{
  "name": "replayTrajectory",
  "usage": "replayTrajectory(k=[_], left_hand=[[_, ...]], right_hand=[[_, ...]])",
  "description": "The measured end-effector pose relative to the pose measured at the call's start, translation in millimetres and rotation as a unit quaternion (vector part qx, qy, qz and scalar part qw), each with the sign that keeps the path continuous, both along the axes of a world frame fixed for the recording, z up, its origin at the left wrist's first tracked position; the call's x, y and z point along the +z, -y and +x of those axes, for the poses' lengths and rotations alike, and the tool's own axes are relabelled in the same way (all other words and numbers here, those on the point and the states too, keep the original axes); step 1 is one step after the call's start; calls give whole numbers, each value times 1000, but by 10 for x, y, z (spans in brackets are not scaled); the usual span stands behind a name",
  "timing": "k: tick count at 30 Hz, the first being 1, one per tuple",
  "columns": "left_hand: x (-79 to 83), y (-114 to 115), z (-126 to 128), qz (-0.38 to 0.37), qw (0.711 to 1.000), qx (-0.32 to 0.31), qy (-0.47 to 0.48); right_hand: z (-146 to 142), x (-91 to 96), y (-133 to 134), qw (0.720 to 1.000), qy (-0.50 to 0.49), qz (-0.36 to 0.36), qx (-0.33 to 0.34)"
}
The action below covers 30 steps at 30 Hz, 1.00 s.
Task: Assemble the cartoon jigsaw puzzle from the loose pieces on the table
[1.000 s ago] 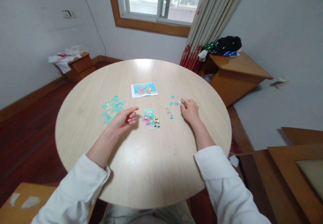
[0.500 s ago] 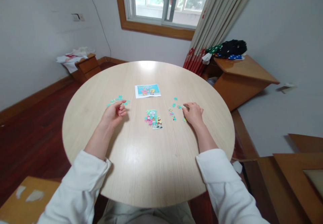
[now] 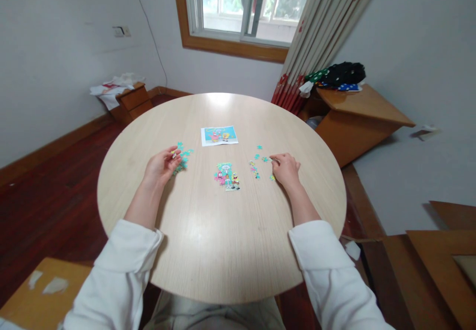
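Pinched in my left hand [image 3: 160, 165] is a small yellow-and-white jigsaw puzzle piece [image 3: 173, 155], above the edge of a pile of turquoise pieces [image 3: 184, 157]; part of that pile is hidden behind the hand. Between the hands lies a partly joined puzzle [image 3: 226, 177] with cartoon figures on it. My right hand [image 3: 285, 168] is closed at the fingertips beside a loose group of pieces [image 3: 254, 169] right of the joined part; whatever it grips is too small to make out. Behind the joined part lies a printed reference picture [image 3: 219, 136].
Everything lies on a round wooden table [image 3: 223, 241]. A tilted wooden cabinet [image 3: 362, 117] with clothes on top stands beyond its right edge, near the curtain [image 3: 308, 37]. Back left is a small nightstand [image 3: 134, 103] with white cloth; a wooden stool [image 3: 44, 290] is at the lower left.
My left hand has shifted slightly left and turned, showing more of the turquoise pile and a piece in its fingers. The right hand stays nearly in place. The view has moved slightly.
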<state>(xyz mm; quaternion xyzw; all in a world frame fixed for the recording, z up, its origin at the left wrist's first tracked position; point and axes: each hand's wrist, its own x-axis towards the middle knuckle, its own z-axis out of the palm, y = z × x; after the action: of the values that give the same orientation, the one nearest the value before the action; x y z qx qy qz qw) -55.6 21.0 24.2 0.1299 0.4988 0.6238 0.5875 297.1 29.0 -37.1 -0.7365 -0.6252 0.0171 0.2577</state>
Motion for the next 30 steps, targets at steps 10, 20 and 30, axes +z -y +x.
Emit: replayTrajectory(k=[10, 20, 30], left_hand=[[-6, 47, 57, 20, 997, -72, 9], [27, 103, 106, 44, 993, -99, -43], [-2, 85, 74, 60, 989, -124, -53]], right_hand=[[-14, 27, 32, 1000, -16, -5, 5], [4, -6, -6, 1000, 6, -20, -12], [-17, 27, 19, 1000, 3, -16, -10]])
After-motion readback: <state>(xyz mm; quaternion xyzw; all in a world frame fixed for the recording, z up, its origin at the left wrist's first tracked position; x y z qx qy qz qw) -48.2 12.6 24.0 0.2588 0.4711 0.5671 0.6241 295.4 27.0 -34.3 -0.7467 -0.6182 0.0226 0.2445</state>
